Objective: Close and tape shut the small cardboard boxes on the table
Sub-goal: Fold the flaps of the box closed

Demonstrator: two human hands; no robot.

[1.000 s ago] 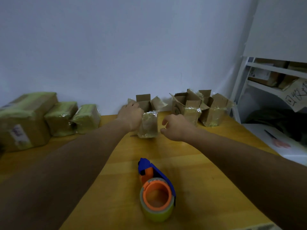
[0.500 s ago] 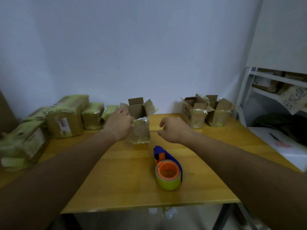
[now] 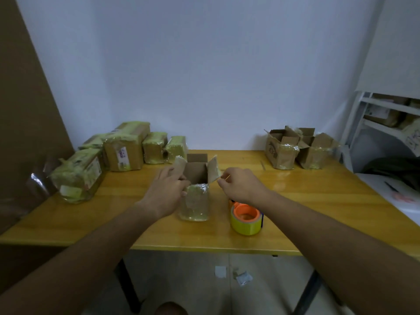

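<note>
A small cardboard box (image 3: 196, 201) with its lower half wrapped in glossy tape stands near the middle of the yellow table (image 3: 318, 201), its top flaps standing open. My left hand (image 3: 167, 189) grips the box's left side at the rim. My right hand (image 3: 239, 184) hovers just right of the right flap, fingers curled with the fingertips close to the flap's edge; whether they touch it is unclear. A tape dispenser (image 3: 246, 218) with an orange core and a yellow-green roll lies right of the box, partly under my right wrist.
Two more open small boxes (image 3: 281, 151) (image 3: 316, 151) stand at the back right. Several taped parcels (image 3: 123, 151) are stacked at the back left. A white shelf unit (image 3: 386, 123) stands on the right and a brown board (image 3: 25, 123) leans on the left.
The box has come toward me across the table with my left hand on it. My right hand moved along beside it, and the view pulled back from the table.
</note>
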